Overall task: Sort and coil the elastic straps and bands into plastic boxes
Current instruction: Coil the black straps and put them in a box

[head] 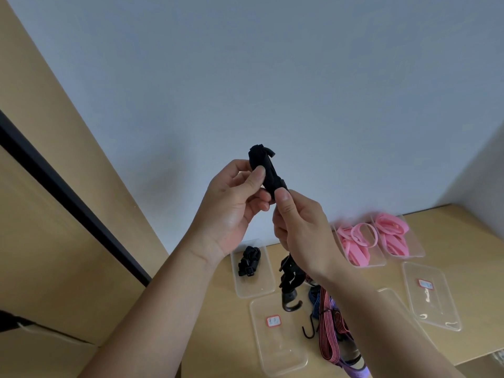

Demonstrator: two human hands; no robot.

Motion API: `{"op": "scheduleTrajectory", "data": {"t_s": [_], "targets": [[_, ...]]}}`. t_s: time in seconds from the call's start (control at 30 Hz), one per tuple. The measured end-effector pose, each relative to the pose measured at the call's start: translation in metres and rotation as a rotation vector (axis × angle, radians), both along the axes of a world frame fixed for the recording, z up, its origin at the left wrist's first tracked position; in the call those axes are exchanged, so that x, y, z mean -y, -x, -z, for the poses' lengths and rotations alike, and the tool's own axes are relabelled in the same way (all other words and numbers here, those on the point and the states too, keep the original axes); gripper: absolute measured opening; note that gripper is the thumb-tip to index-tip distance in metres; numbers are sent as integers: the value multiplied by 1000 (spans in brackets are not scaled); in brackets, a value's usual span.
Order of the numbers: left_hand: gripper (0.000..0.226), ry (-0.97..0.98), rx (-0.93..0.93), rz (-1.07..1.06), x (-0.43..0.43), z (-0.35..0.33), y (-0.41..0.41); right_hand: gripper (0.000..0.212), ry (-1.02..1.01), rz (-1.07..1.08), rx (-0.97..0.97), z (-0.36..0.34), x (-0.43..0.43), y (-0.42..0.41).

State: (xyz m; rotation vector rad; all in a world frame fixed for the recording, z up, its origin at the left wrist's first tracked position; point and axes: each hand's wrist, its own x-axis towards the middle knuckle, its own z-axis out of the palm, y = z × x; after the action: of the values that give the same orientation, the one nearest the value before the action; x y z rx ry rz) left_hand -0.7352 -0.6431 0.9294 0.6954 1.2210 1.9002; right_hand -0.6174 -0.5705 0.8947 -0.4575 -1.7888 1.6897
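Coiled strap (266, 171) raised above the table (450, 236).
Your left hand (231, 205) pinches its upper part between thumb and fingers; your right hand (302, 230) closes its grip on the lower end, thumb up.

Soft, even, slightly dim indoor light, faint shadows on the wall (272, 77), wide-angle bending at the edges.

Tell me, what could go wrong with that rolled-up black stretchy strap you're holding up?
The coiled black elastic strap is only pinched between the left hand and right hand, so it might spring loose if a thumb slips. The dark curved hook below the right hand could snag the red striped elastic cords beside it.
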Motion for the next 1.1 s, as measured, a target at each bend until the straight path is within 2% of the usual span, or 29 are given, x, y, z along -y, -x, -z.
{"op": "scheduleTrajectory", "data": {"t_s": [0.1, 0.2, 0.3, 0.37, 0.53, 0.6, 0.67, 0.73, 0.8, 0.9, 0.97, 1.03, 1.1], "targets": [[23, 19, -32, 22, 4, 0, 7, 36, -62, -28, 50, 1, -4, -3], [40, 79, -97, 77, 10, -2, 18, 34, -224, -22, 132, 1, -10, -5], [30, 129, -282, 138, 13, -5, 25, 36, -367, -27, 205, 1, -14, -7], [20, 114, -327, 123, 14, -4, 25, 35, -426, -5, 210, 0, -15, -8], [6, -13, -318, -55, 5, 5, 10, 38, -427, 153, 211, -4, -12, -5], [2, -47, -304, -145, -2, 10, -1, 43, -436, 208, 280, -5, -7, -3], [2, -61, -292, -232, -7, 14, -8, 56, -465, 233, 374, -6, -3, -3], [5, -72, -287, -295, -9, 18, -12, 58, -543, 248, 467, -8, -2, -6], [7, -56, -344, -335, -11, 24, -12, 47, -690, 222, 572, -11, -4, -11], [8, 29, -548, -386, -12, 30, -14, 25, -972, 98, 690, -28, -14, -17], [9, 55, -584, -386, -12, 29, -13, 41, -1102, 47, 709, -46, -25, -20], [11, 43, -575, -348, -10, 25, -10, 45, -1101, -14, 678, -62, -36, -24], [14, 24, -613, -289, -7, 20, -6, 34, -1011, -63, 612, -73, -46, -29]]}}
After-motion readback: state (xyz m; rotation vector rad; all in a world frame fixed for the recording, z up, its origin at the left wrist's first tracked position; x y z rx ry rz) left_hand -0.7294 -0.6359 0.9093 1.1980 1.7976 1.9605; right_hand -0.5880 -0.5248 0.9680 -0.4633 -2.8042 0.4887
